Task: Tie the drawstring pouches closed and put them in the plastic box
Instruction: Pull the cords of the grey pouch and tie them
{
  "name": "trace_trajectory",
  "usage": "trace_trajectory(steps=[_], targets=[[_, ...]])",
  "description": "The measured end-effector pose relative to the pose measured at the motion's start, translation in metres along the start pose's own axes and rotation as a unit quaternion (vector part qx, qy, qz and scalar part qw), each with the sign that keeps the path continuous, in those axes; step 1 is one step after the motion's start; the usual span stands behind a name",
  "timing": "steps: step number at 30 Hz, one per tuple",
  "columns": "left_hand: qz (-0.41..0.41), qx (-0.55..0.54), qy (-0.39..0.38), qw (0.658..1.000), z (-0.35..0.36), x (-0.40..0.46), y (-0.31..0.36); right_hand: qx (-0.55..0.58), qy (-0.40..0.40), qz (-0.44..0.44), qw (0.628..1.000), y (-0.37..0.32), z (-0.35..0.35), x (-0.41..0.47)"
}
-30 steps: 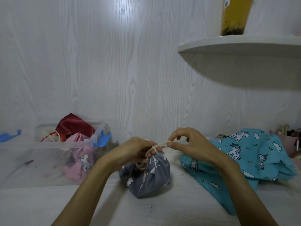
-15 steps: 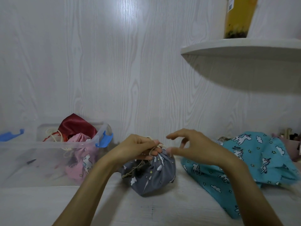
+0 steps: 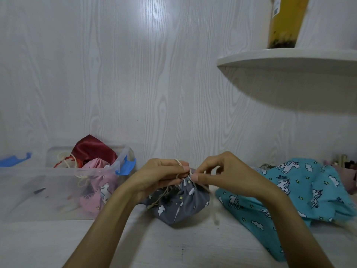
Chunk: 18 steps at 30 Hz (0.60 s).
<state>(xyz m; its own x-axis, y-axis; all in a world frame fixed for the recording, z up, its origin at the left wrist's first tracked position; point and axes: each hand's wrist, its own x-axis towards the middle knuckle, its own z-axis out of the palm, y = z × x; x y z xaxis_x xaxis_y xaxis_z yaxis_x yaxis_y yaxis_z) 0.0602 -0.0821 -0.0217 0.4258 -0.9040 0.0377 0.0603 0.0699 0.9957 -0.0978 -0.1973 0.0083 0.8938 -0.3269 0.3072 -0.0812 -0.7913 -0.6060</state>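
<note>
Against white woodgrain wall (image 3: 135, 84), pale tabletop (image 3: 48, 244)

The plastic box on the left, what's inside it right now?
In the plastic box lie a dark red pouch and a pink unicorn pouch with cream cords. Anything beneath them is hidden.

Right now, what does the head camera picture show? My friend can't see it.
Two hands, left hand and right hand, pinch the cord atop a grey cloud-print pouch on a white table. A clear plastic box holding pink and red pouches sits left; teal unicorn fabric lies right.
</note>
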Motion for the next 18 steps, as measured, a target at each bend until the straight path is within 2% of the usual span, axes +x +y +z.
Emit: trace_trajectory(steps=[4, 8, 11, 13, 18], targets=[[0.011, 0.023, -0.005, 1.000, 0.000, -0.001, 0.000, -0.011, 0.020, 0.031, 0.999, 0.010, 0.004, 0.006], [0.059, 0.073, -0.014, 0.995, 0.001, -0.002, 0.000, -0.030, -0.028, 0.015, 0.999, 0.011, 0.016, 0.009], [0.105, 0.116, 0.021, 0.988, 0.001, -0.003, 0.000, -0.017, 0.016, 0.022, 0.999, 0.013, 0.021, 0.011], [0.148, 0.149, 0.050, 0.976, 0.002, -0.003, 0.001, -0.006, 0.030, 0.028, 0.999, 0.015, 0.020, 0.011], [0.256, 0.251, 0.131, 0.924, 0.005, -0.006, 0.003, 0.023, -0.005, 0.014, 1.000, 0.012, 0.017, 0.010]])
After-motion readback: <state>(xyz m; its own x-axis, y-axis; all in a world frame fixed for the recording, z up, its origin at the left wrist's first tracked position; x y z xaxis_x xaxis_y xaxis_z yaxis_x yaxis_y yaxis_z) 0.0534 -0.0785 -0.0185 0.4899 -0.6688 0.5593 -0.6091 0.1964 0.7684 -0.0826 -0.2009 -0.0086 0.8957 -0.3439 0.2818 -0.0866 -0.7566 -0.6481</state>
